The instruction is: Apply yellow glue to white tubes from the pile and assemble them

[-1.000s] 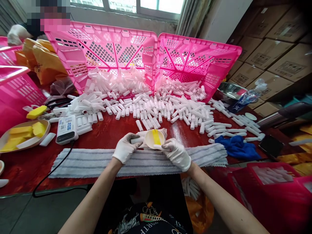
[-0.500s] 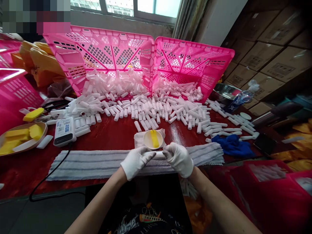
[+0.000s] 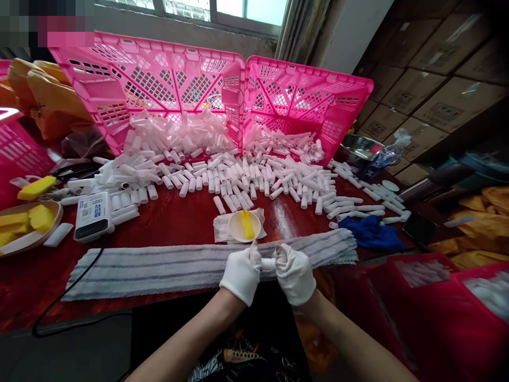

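Left hand and right hand, both gloved, closed on one white tube. At 12 o'clock, tube heap looks untouched: early.

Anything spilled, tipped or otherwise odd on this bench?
Yes. Two pink crates lie tipped on their sides, white tubes spilling across the red table. Both gloved hands, left hand and right hand, grip one tube.

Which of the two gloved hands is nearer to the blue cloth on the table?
The right hand. It sits just left of and nearer the table edge than the blue cloth, while the left hand lies farther left, both gripping a white tube.
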`<state>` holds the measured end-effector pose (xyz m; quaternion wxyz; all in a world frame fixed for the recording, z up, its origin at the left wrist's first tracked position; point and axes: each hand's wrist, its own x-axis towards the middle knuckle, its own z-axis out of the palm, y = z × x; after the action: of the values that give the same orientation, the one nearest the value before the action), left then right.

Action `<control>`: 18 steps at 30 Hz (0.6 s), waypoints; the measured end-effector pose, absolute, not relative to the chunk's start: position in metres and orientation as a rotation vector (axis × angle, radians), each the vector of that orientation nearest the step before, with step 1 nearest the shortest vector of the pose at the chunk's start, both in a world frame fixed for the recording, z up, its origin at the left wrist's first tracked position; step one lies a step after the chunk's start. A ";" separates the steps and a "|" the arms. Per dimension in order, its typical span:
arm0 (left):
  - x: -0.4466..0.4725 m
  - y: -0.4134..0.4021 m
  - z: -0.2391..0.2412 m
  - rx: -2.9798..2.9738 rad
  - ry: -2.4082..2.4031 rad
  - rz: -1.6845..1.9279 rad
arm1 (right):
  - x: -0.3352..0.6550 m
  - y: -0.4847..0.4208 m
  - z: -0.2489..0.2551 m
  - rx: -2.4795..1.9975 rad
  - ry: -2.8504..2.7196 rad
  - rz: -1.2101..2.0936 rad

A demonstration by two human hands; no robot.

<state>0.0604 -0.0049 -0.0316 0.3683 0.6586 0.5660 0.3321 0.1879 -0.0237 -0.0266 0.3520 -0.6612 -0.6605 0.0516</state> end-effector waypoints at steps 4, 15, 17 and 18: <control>0.066 -0.003 -0.029 1.660 1.529 0.919 | 0.188 -0.016 -0.029 -1.727 -1.603 0.137; 0.068 0.002 -0.031 1.176 1.167 0.462 | 0.205 -0.018 -0.023 -1.509 -2.002 -0.262; 0.069 0.002 -0.033 1.259 1.254 0.549 | 0.203 -0.017 -0.024 -1.531 -1.984 -0.242; 0.070 0.002 -0.034 1.340 1.342 0.640 | 0.201 -0.016 -0.026 -1.569 -1.941 -0.238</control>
<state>0.0696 0.0016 -0.0342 0.5398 0.5636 0.5645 0.2692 0.2009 -0.0161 -0.0256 0.3120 -0.5944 -0.7356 -0.0901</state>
